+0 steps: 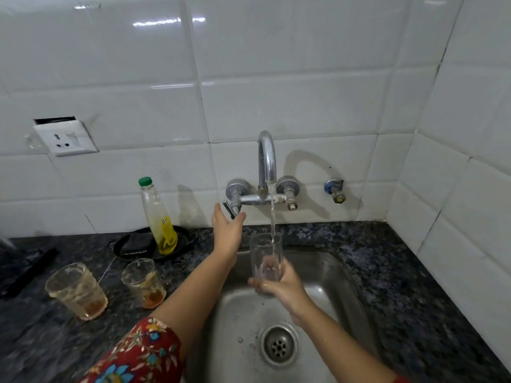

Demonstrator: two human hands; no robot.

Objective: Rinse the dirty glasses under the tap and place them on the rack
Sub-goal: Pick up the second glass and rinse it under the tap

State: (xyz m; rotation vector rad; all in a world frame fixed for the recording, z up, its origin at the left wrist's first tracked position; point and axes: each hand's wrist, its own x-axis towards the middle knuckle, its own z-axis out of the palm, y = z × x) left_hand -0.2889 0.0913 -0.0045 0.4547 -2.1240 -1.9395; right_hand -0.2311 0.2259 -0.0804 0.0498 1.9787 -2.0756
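My right hand grips a clear glass upright over the steel sink. Water streams from the chrome tap into that glass. My left hand reaches up to the tap's left lever, thumb and fingers spread on either side of it. Two dirty glasses with brown residue stand on the dark counter left of the sink, one at the far left and one nearer the sink. No rack is in view.
A bottle with a green cap and yellow liquid stands on a black dish behind the dirty glasses. A wall socket sits on the white tiles. A small valve sticks out right of the tap. The drain lies mid-sink.
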